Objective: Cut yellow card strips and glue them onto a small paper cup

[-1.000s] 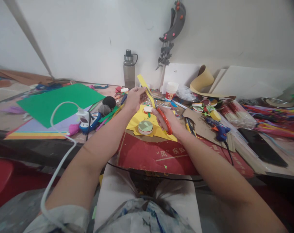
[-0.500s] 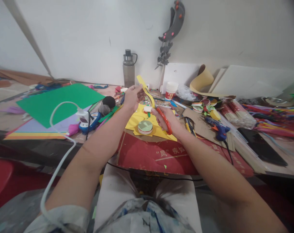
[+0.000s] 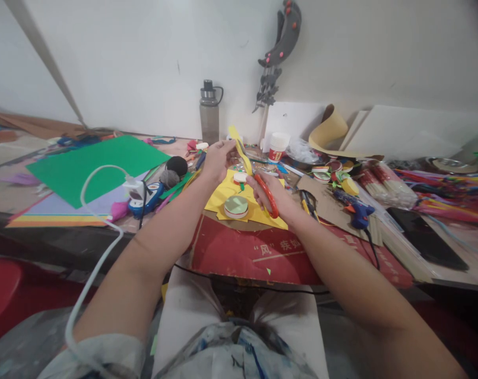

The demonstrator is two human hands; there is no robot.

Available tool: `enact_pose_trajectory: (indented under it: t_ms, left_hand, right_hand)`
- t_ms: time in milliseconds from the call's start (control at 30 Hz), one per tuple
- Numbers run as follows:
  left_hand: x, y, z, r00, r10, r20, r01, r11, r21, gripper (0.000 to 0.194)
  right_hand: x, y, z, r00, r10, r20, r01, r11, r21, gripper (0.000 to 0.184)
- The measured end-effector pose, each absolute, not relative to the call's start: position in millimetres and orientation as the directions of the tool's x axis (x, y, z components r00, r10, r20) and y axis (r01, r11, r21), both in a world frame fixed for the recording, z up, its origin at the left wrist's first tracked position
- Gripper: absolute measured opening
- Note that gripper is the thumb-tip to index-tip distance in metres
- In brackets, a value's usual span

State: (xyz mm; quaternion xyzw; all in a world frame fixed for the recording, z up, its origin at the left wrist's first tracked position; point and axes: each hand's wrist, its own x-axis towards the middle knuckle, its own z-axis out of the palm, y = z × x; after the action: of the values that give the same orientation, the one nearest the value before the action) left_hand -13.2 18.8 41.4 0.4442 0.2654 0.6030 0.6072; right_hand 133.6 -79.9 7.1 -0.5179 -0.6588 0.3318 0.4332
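We have a narrow yellow strip (image 3: 245, 159) raised above the middle of the tabletop (image 3: 4, 192), alongside the blades of the scissors (image 3: 268, 192). It looks like paper or thin foam: we judge it very light, bendy and easy to crease or tear, so a gentle pinch near its upper end suits it. The scissors look stiff and are best held by their orange-red handles. Of our hands, the left hand (image 3: 218, 159) pinches the strip between closed fingertips; the right hand (image 3: 280, 193) curls around the handles, though we cannot tell how wide the blades stand. Below lie yellow sheets (image 3: 215, 199) and a green-topped disc (image 3: 236, 204), with red cardboard (image 3: 227, 255) nearer us. Farther out we see a green sheet (image 3: 97, 166), a glue gun (image 3: 361, 215) and a bottle (image 3: 210, 120) before the pale wall (image 3: 124, 63).
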Motion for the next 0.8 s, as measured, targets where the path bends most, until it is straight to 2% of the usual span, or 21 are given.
enact_pose_trajectory:
  t_ms: [200, 800]
  left_hand:
    - [-10.9, 16.3, 41.1, 0.131, 0.968, 0.213, -0.501, -0.121, 0.857, 0.023]
    - [-11.3, 20.2, 36.2, 0.147, 0.957, 0.249, -0.515, -0.141, 0.845, 0.025]
  right_hand:
    - [132.8, -81.6, 8.8, -0.070, 0.971, 0.228, 0.400, 0.237, -0.885, 0.051]
    - [133.7, -83.4, 9.4, -0.046, 0.948, 0.315, 0.525, 0.291, -0.800, 0.049]
